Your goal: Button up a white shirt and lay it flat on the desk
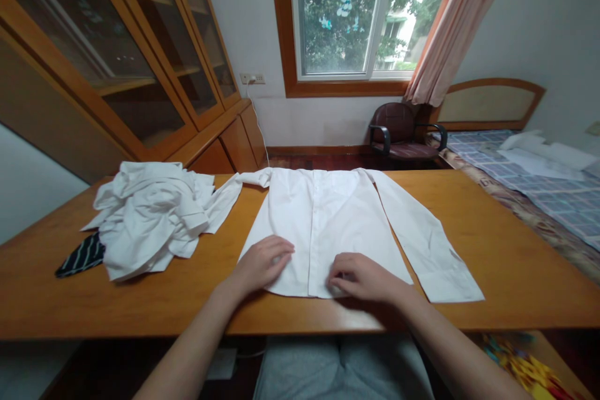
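Observation:
A white long-sleeved shirt (323,219) lies spread flat, front up, on a wooden table (506,250), collar away from me and both sleeves out to the sides. My left hand (260,264) rests palm down on the shirt's lower left part, fingers stretched flat. My right hand (360,276) sits on the bottom hem near the button placket, fingers curled and pinching the cloth edge.
A crumpled heap of white garments (150,215) lies on the table's left, with a dark striped piece (80,256) under it. A glass-fronted wooden cabinet (117,62) stands left. A dark armchair (400,131), window and bed (539,181) are behind.

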Available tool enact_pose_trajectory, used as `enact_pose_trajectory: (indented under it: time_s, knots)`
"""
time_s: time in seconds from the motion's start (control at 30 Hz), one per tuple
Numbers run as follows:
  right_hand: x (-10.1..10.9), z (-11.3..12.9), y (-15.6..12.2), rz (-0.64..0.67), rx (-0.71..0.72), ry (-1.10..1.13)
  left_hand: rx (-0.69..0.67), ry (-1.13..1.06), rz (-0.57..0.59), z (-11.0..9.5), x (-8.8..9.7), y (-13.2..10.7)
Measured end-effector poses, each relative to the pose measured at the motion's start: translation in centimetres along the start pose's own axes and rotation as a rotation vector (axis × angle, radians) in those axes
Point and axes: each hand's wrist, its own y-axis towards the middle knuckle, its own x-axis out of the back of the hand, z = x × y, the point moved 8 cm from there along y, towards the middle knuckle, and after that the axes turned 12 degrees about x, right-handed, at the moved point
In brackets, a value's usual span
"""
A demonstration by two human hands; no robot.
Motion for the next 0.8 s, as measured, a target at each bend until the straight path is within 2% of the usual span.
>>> enact_pose_trajectory:
  time_s: [0.07,0.13,0.2,0.3,0.43,0.57,0.67,0.8]
  knots:
    - [2.0,-1.3,-0.4,-0.099,-0.049,-0.059,0.085,0.100,-0.179,2.7,1.3,0.5]
    - [4.1,-3.3,-1.2,-0.219,-0.115,-0.189,0.211,0.222,-0.295,5.6,2.0,0.6]
    - [5.5,-5.5,-2.5,-0.310,-0.195,-0.370,0.342,0.308,-0.356,8.0,2.3,0.4]
    - [5.6,-8.7,-4.4,-0.298,-0.308,-0.611,0.518,0.347,-0.375,10.6,2.3,-0.3]
    - [4.2,-10.9,-6.2,-0.214,-0.369,-0.741,0.750,0.221,-0.244,13.0,2.0,-1.2]
    - [3.7,-11.1,-7.4,-0.189,-0.381,-0.777,0.822,0.192,-0.100,13.7,2.6,-2.7]
    - [3.8,-10.8,-7.9,-0.181,-0.391,-0.790,0.802,0.202,0.071,13.2,2.5,-4.1]
    - [3.4,-9.8,-8.5,-0.162,-0.391,-0.798,0.759,0.301,0.300,11.1,2.1,-5.2]
